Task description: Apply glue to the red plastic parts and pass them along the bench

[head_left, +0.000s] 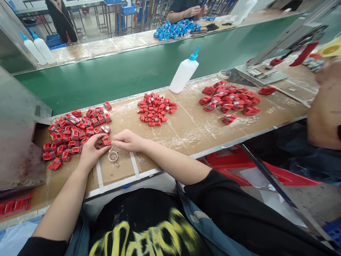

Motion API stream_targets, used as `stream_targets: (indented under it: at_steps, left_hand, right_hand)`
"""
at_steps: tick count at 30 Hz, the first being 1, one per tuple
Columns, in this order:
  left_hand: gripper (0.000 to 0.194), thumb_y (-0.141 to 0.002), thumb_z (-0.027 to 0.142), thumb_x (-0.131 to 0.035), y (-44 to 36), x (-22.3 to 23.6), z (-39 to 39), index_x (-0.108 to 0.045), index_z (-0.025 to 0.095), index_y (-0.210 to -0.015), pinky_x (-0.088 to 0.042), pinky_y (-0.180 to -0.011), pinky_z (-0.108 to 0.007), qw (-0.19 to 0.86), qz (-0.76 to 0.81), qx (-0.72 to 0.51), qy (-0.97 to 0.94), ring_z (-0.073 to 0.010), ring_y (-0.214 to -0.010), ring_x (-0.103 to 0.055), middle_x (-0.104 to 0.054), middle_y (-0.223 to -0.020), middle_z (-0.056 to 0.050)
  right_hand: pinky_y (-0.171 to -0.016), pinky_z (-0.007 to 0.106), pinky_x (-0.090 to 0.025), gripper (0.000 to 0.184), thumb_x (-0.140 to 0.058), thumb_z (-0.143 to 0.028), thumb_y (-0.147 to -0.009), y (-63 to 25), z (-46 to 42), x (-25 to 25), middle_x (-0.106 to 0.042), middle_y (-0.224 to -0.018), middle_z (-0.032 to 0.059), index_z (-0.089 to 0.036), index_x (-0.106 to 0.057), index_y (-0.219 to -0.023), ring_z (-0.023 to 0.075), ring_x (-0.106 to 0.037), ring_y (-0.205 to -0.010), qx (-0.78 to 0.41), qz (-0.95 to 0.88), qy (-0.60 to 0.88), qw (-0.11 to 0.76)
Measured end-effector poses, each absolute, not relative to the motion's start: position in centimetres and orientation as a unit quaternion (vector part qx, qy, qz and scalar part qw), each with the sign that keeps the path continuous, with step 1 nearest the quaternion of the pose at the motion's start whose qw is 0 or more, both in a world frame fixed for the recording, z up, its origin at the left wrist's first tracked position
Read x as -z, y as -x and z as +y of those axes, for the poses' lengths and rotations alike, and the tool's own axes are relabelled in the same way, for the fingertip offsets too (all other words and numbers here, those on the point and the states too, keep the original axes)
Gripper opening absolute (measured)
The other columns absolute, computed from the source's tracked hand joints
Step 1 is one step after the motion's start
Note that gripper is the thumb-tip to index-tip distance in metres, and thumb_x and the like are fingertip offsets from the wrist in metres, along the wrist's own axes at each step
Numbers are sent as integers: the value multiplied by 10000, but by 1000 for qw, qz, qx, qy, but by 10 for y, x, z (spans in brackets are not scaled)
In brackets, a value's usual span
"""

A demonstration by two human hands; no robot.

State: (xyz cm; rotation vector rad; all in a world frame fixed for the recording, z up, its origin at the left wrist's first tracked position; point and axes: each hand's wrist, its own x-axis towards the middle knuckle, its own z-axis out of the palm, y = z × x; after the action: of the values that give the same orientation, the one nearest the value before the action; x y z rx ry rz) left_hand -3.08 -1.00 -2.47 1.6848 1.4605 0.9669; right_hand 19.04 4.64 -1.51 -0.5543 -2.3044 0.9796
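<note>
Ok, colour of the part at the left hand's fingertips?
The part is red, best in the head view.

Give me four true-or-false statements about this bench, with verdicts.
The left hand holds a small red part. True.

A small glass dish sits on the bench just below the hands. True.

The right hand grips a white bottle. False: the white bottle stands at the bench's back edge, away from the hands.

The piles on this bench are blue. False: the piles are red; the blue parts lie beyond the green belt.
</note>
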Motion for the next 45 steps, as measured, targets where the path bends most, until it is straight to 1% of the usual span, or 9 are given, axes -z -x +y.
stream_targets:
  at_steps: [6, 9, 14, 23, 27, 30, 33, 38, 45]
  left_hand:
    - [615, -744, 490, -844, 31, 21, -10, -673, 212, -1265, -624, -795, -383, 348, 575, -369, -641, -267, -930, -746, -761, -1073, -95]
    - [659, -729, 511, -855, 32, 22, -10, -667, 219, -1289, -627, -844, -419, 360, 590, -369, -622, -272, -913, -756, -772, -1036, -88]
    - [682, -710, 491, -879, 34, 19, -11, -657, 216, -1293, -606, -969, -475, 405, 579, -414, -574, -298, -1038, -751, -767, -1133, -102]
    - [709, -705, 449, -893, 11, -29, 4, -649, 204, -1323, -590, -1019, -493, 455, 515, -460, -562, -323, -1122, -728, -752, -1218, -123]
    - [727, -709, 463, -889, 4, -19, 18, -624, 194, -1330, -603, -989, -470, 486, 469, -448, -586, -304, -1076, -746, -752, -1206, -129]
    - [740, -723, 472, -878, 7, -5, 23, -606, 188, -1350, -609, -974, -478, 512, 455, -418, -597, -308, -1069, -750, -776, -1130, -126]
    - [740, -722, 454, -882, 11, 3, 22, -608, 189, -1356, -621, -954, -482, 533, 445, -406, -594, -317, -1078, -748, -772, -1155, -130]
    - [710, -712, 394, -893, 13, 5, 18, -625, 193, -1338, -608, -987, -479, 563, 435, -415, -567, -312, -1106, -741, -756, -1212, -127]
    - [742, -713, 391, -888, 13, 2, 15, -628, 197, -1380, -609, -992, -481, 581, 428, -415, -554, -318, -1132, -729, -735, -1274, -123]
  right_hand:
    - [-590, 279, -215, 614, -485, -642, -991, -198, 38, -6, -598, -603, 20, -166, -596, -619, 118, -468, -575, -222, -935, 253, 112]
    - [-593, 285, -208, 610, -492, -698, -965, -231, 51, -13, -651, -694, 49, -168, -653, -709, 143, -519, -633, -132, -908, 381, 111]
    - [-662, 273, -322, 294, -675, -475, -947, -317, 70, -4, -661, -1029, 78, -182, -681, -968, 184, -592, -874, -14, -861, 487, 145]
    - [-912, 373, -477, 153, -665, -247, -954, -334, 82, 12, -660, -1061, 132, -137, -667, -1061, 246, -598, -1011, -7, -903, 417, 102]
    - [-911, 372, -524, 275, -568, -215, -1006, -309, 80, 0, -655, -1090, 117, -156, -663, -1258, 215, -632, -1007, -106, -894, 368, 230]
    - [-917, 359, -552, 241, -601, -307, -1003, -267, 70, -13, -671, -1106, 89, -208, -729, -1181, 189, -656, -1004, -222, -832, 318, 396]
    - [-908, 345, -574, 222, -667, -357, -964, -221, 59, -17, -702, -1113, 78, -217, -754, -1114, 181, -680, -1006, -319, -769, 266, 485]
    - [-1065, 420, -518, 219, -700, -390, -940, -187, 52, 2, -728, -1124, 92, -214, -750, -1060, 217, -668, -1146, -378, -738, 228, 510]
    - [-1047, 433, -533, 210, -679, -383, -954, -196, 56, 14, -677, -1145, 92, -222, -700, -1086, 216, -654, -1134, -330, -777, 264, 467]
